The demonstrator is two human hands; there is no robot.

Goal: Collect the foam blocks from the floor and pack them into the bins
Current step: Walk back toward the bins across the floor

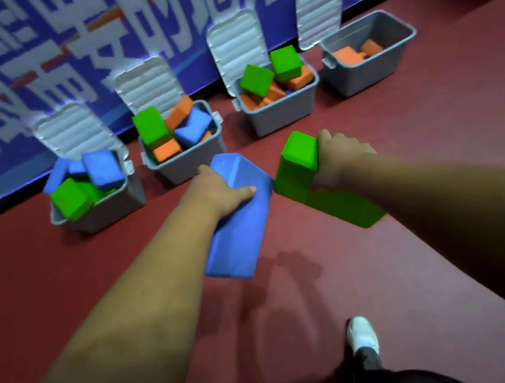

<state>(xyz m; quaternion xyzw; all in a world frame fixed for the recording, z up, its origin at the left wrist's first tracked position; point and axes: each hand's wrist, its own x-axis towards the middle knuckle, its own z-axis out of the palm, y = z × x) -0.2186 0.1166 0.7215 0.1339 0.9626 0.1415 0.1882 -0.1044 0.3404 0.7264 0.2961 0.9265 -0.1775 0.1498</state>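
A red floor point(436, 132) meets a blue banner point(19, 63), along whose foot four grey bins point(103, 216) stand open, three heaped, the right-end bin point(369, 77) nearly bare. The left hand point(220, 187) grips a blue block point(238, 231) and the right hand point(344, 155) a green block point(304, 178), both held before the bins, not yet packed.

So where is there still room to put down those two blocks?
The far-right bin has room: only two orange blocks lie low inside. The far-left bin, second bin and third bin are heaped above their rims. Bare red floor lies open before the bins and in the gaps between them.
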